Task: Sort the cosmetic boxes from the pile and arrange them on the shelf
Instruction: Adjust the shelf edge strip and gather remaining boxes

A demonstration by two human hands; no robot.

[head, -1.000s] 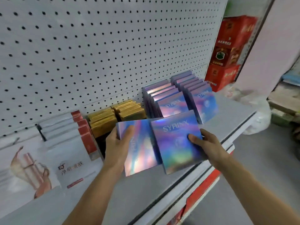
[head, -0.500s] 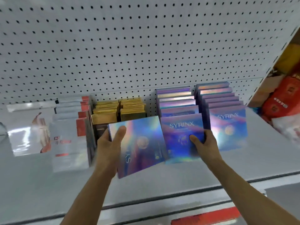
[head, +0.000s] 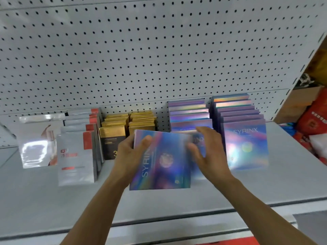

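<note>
My left hand (head: pixel 130 154) grips a holographic blue-purple SYRINX box (head: pixel 163 163) by its left edge, thumb on the front face, holding it turned sideways just above the grey shelf (head: pixel 53 200). My right hand (head: pixel 208 152) hovers with spread fingers at that box's right edge, in front of another holographic box (head: pixel 199 138) standing at the front of the left holographic row (head: pixel 189 112); the hand is blurred and holds nothing. A second holographic row (head: pixel 245 144) stands to the right.
Gold boxes (head: pixel 141 119) and a black-and-gold box (head: pixel 111 144) stand left of the holographic rows, then grey-and-red boxes (head: pixel 76 156) and a glossy pack (head: pixel 35 147). A white pegboard (head: pixel 159 59) backs the shelf. Red packages (head: pixel 315 121) lie beyond its right end.
My right hand has let go of its box at the front of the left holographic row. My left hand has carried its box rightward in front of that row.
</note>
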